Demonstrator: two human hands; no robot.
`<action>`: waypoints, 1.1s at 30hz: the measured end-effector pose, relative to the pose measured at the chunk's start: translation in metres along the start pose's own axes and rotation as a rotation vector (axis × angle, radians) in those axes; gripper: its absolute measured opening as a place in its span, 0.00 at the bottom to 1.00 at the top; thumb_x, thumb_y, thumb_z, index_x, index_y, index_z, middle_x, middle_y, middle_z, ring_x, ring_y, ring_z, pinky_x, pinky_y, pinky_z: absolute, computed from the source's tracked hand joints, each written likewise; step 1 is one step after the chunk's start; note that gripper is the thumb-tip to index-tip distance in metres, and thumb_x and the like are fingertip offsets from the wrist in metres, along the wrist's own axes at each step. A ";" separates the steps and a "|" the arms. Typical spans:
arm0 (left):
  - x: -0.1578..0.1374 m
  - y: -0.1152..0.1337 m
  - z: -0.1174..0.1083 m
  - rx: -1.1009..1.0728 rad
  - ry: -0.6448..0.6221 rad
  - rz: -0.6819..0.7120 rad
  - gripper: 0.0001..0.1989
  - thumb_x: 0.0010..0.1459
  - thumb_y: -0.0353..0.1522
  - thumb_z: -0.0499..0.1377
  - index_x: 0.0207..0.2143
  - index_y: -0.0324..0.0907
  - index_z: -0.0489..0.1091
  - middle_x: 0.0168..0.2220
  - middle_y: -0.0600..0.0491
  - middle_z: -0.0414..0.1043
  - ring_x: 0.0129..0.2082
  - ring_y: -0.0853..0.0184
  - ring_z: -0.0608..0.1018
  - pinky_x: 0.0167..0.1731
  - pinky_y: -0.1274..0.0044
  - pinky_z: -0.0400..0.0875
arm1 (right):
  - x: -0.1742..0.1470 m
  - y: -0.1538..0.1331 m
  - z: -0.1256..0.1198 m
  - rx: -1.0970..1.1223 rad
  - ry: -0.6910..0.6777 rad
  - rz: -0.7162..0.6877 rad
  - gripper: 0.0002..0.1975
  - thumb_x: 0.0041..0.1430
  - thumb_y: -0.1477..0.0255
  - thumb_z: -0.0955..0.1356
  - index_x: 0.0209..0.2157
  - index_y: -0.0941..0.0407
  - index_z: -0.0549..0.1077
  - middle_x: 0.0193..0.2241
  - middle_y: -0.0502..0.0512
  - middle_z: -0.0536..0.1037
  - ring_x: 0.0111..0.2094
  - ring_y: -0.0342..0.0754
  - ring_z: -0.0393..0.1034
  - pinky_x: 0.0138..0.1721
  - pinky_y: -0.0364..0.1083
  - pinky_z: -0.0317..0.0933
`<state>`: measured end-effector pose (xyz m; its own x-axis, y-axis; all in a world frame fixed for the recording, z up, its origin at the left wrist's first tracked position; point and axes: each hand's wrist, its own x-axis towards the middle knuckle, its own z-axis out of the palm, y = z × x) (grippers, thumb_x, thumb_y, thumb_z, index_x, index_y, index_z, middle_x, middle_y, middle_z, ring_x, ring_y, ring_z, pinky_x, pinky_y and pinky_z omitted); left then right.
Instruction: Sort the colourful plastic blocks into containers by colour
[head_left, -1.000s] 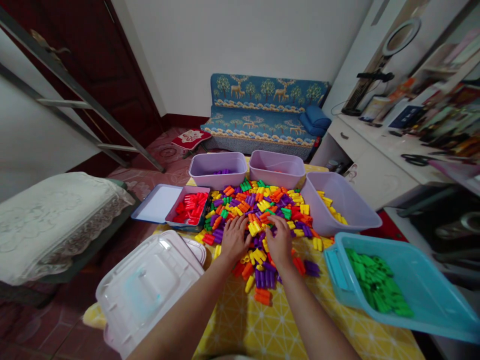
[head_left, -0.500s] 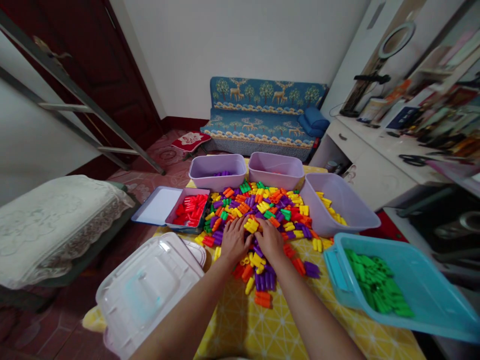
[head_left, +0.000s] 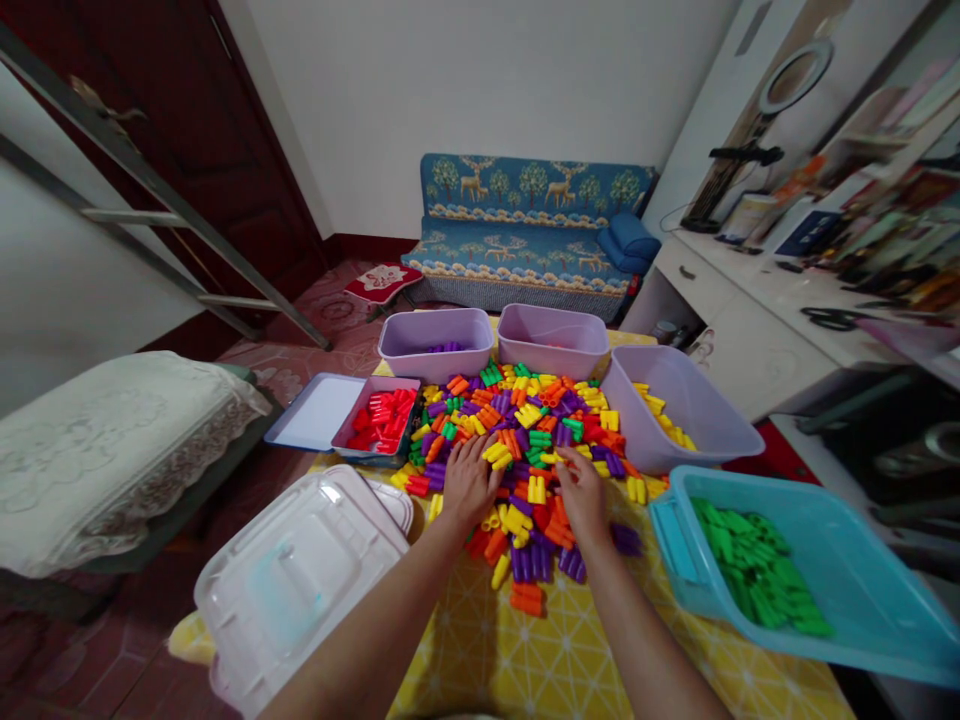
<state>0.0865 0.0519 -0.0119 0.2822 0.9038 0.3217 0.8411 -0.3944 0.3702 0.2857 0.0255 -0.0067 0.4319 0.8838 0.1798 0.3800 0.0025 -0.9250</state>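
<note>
Small plastic building pieces in yellow, orange, purple, green and red lie in a loose heap [head_left: 517,400] on the table. My left hand [head_left: 469,485] rests on the near left part of it, fingers stretched over the pieces. Beside those fingertips is a yellow piece [head_left: 496,456]; no grip on it shows. Farther right, my right hand [head_left: 583,495] has thumb and fingers drawn together at a small yellow piece [head_left: 552,458]. Part of the heap is hidden under both hands.
Lilac bins [head_left: 435,358] [head_left: 551,353] [head_left: 675,450] stand behind and right of the heap. A turquoise bin [head_left: 679,545] holds green pieces; an open case [head_left: 349,440] holds red ones. A clear lid [head_left: 247,610] lies front left. A blue-covered sofa [head_left: 517,240] stands beyond.
My right hand has moved right, away from my left hand, uncovering green, orange and yellow pieces between them. My left hand has stayed nearly in place.
</note>
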 end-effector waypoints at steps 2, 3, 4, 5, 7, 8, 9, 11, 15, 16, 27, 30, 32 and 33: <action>0.000 0.000 0.000 -0.001 -0.002 -0.007 0.26 0.64 0.37 0.52 0.63 0.44 0.60 0.61 0.49 0.66 0.62 0.60 0.66 0.63 0.63 0.55 | -0.005 0.000 -0.013 -0.061 0.026 -0.056 0.18 0.53 0.62 0.64 0.40 0.57 0.76 0.43 0.63 0.78 0.40 0.53 0.74 0.42 0.53 0.70; 0.000 0.000 0.000 -0.002 -0.005 -0.010 0.26 0.64 0.37 0.52 0.63 0.44 0.61 0.61 0.49 0.66 0.62 0.60 0.66 0.63 0.64 0.55 | -0.008 0.001 -0.020 -0.105 0.022 -0.063 0.18 0.54 0.61 0.63 0.40 0.57 0.76 0.42 0.62 0.78 0.38 0.52 0.74 0.42 0.52 0.69; 0.000 0.000 0.000 -0.004 -0.009 -0.013 0.26 0.63 0.37 0.53 0.63 0.44 0.61 0.61 0.49 0.66 0.62 0.60 0.66 0.63 0.64 0.55 | -0.012 0.002 -0.027 -0.158 0.002 -0.059 0.18 0.54 0.61 0.63 0.40 0.56 0.76 0.41 0.61 0.78 0.36 0.51 0.73 0.40 0.52 0.69; 0.000 0.000 0.000 -0.005 -0.012 -0.015 0.26 0.63 0.37 0.53 0.63 0.44 0.61 0.61 0.49 0.66 0.62 0.59 0.66 0.63 0.64 0.55 | -0.017 0.003 -0.034 -0.215 -0.036 -0.050 0.17 0.54 0.61 0.64 0.41 0.55 0.75 0.40 0.60 0.78 0.34 0.50 0.73 0.39 0.51 0.69; 0.000 0.000 0.000 -0.005 -0.016 -0.015 0.26 0.63 0.37 0.54 0.63 0.44 0.61 0.61 0.49 0.66 0.62 0.59 0.66 0.63 0.64 0.54 | -0.028 0.005 -0.046 -0.326 -0.143 -0.028 0.16 0.55 0.61 0.64 0.40 0.54 0.75 0.39 0.57 0.77 0.32 0.50 0.72 0.36 0.51 0.69; 0.000 0.000 0.001 -0.005 -0.016 -0.015 0.26 0.63 0.37 0.54 0.63 0.44 0.61 0.61 0.49 0.66 0.62 0.59 0.66 0.63 0.64 0.54 | -0.034 0.006 -0.050 -0.378 -0.192 -0.027 0.15 0.55 0.61 0.65 0.39 0.53 0.76 0.38 0.57 0.77 0.32 0.50 0.72 0.37 0.51 0.69; 0.000 0.000 0.001 -0.005 -0.014 -0.013 0.26 0.63 0.37 0.53 0.63 0.44 0.61 0.61 0.49 0.66 0.62 0.59 0.66 0.63 0.63 0.54 | -0.041 0.006 -0.053 -0.428 -0.222 -0.042 0.15 0.55 0.60 0.66 0.40 0.53 0.76 0.38 0.57 0.77 0.34 0.52 0.73 0.39 0.52 0.69; 0.000 0.000 0.001 -0.006 -0.010 -0.011 0.26 0.63 0.37 0.53 0.63 0.44 0.61 0.61 0.48 0.66 0.62 0.59 0.66 0.63 0.63 0.54 | -0.058 0.006 -0.054 -0.509 -0.202 -0.119 0.19 0.54 0.59 0.68 0.45 0.53 0.75 0.43 0.59 0.76 0.43 0.56 0.72 0.46 0.56 0.67; 0.000 0.000 0.003 -0.007 -0.006 -0.012 0.26 0.62 0.37 0.54 0.62 0.44 0.61 0.61 0.48 0.66 0.62 0.59 0.66 0.64 0.63 0.53 | -0.092 0.010 -0.040 -0.604 -0.092 -0.335 0.38 0.54 0.54 0.70 0.62 0.54 0.60 0.62 0.66 0.62 0.63 0.65 0.56 0.59 0.64 0.56; 0.000 0.000 0.003 -0.007 -0.006 -0.014 0.26 0.62 0.37 0.54 0.62 0.44 0.61 0.61 0.48 0.66 0.62 0.59 0.66 0.64 0.63 0.53 | -0.097 0.013 -0.035 -0.628 -0.096 -0.374 0.39 0.55 0.54 0.69 0.64 0.54 0.58 0.64 0.66 0.59 0.65 0.65 0.52 0.60 0.66 0.53; 0.000 0.000 -0.001 -0.014 -0.029 0.002 0.27 0.60 0.35 0.55 0.63 0.46 0.61 0.62 0.51 0.65 0.62 0.58 0.65 0.63 0.63 0.54 | -0.026 0.030 -0.008 -0.647 0.071 -0.321 0.29 0.65 0.56 0.60 0.61 0.58 0.61 0.61 0.69 0.63 0.63 0.62 0.54 0.60 0.64 0.51; 0.000 0.001 -0.001 -0.018 -0.031 0.003 0.27 0.60 0.35 0.55 0.62 0.47 0.62 0.62 0.50 0.65 0.62 0.57 0.65 0.63 0.63 0.53 | -0.004 0.017 0.002 -0.649 0.041 -0.291 0.28 0.65 0.57 0.59 0.62 0.57 0.61 0.60 0.68 0.64 0.61 0.61 0.56 0.59 0.64 0.52; 0.000 0.001 -0.001 -0.018 -0.030 0.003 0.27 0.59 0.35 0.55 0.62 0.47 0.63 0.62 0.50 0.65 0.61 0.57 0.65 0.63 0.62 0.53 | 0.007 0.006 0.011 -0.658 -0.004 -0.276 0.26 0.64 0.60 0.61 0.60 0.56 0.63 0.62 0.68 0.62 0.61 0.62 0.57 0.59 0.65 0.51; 0.000 0.001 -0.001 -0.017 -0.029 0.003 0.27 0.59 0.35 0.56 0.62 0.47 0.63 0.62 0.50 0.65 0.61 0.57 0.65 0.63 0.62 0.54 | 0.012 0.000 0.016 -0.662 -0.019 -0.272 0.24 0.63 0.62 0.62 0.59 0.55 0.66 0.63 0.68 0.60 0.62 0.63 0.56 0.59 0.65 0.51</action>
<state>0.0866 0.0516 -0.0104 0.2986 0.9068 0.2976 0.8322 -0.4001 0.3839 0.2776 0.0440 -0.0103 0.2387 0.9003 0.3639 0.8915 -0.0546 -0.4497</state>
